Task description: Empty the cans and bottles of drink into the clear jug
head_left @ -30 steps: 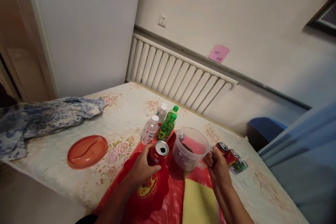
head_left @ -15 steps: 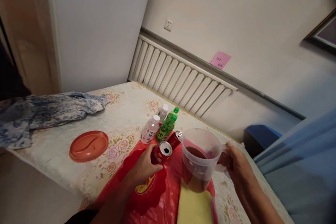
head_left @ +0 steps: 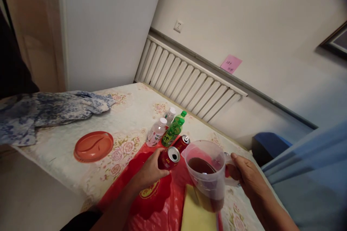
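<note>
My left hand (head_left: 151, 168) is wrapped round a red drink can (head_left: 166, 159) with an open top, its fingers and thumb on either side. By its handle, my right hand (head_left: 245, 171) grips a translucent plastic measuring jug (head_left: 207, 184) partly filled with brown liquid. The jug tilts slightly toward the can, the two apart. Behind them stand another red can (head_left: 181, 145), two clear bottles with white caps, the nearer one (head_left: 155, 134) on the left, and two green bottles, one a dark green bottle (head_left: 172, 131).
A red plastic sheet (head_left: 173, 202) and a yellow cloth (head_left: 196, 213) lie beneath the hands. An orange-red plate (head_left: 93, 147) rests to the left on the flowered tablecloth (head_left: 65, 130), near bunched blue-white fabric (head_left: 70, 110). A radiator (head_left: 187, 74) runs behind; a blue curtain (head_left: 320, 173) hangs right.
The jug in my right hand has moved slightly lower, its rim now facing more toward me. My left hand keeps hold of the can. The view has shifted a little.
</note>
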`<move>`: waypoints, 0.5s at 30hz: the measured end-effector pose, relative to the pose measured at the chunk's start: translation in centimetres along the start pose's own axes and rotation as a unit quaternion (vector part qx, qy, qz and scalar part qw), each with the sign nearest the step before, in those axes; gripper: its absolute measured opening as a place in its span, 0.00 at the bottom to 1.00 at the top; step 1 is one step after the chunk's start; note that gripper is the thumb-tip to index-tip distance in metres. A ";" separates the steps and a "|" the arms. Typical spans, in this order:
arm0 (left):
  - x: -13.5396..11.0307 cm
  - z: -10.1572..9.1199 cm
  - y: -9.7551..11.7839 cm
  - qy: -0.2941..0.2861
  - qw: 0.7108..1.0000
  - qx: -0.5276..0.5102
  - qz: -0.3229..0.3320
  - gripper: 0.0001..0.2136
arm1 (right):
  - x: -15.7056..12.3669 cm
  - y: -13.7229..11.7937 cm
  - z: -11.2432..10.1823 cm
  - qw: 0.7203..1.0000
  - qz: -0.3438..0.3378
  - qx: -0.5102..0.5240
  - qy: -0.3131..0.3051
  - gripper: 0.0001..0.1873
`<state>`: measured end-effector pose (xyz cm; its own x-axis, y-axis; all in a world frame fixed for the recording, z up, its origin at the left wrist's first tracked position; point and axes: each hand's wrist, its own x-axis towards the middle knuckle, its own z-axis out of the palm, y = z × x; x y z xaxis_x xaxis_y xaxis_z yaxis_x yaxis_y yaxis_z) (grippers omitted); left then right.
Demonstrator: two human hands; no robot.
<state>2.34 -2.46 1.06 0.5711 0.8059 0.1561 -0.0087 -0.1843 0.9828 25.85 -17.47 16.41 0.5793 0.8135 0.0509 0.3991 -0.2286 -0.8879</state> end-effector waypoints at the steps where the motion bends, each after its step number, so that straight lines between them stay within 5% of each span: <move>1: 0.0 0.0 0.0 -0.002 1.000 0.005 -0.002 0.27 | 0.1 0.0 0.0 1.000 -0.001 -0.006 -0.002 0.33; 15: 0.2 -0.1 0.2 -0.013 0.999 0.047 -0.015 0.28 | 0.7 -0.4 -0.2 0.997 -0.014 -0.055 -0.057 0.33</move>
<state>2.35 -2.32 1.34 0.5916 0.7970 0.1219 0.0864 -0.2129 0.9732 26.26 -16.93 16.87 0.4846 0.8745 0.0169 0.4926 -0.2569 -0.8315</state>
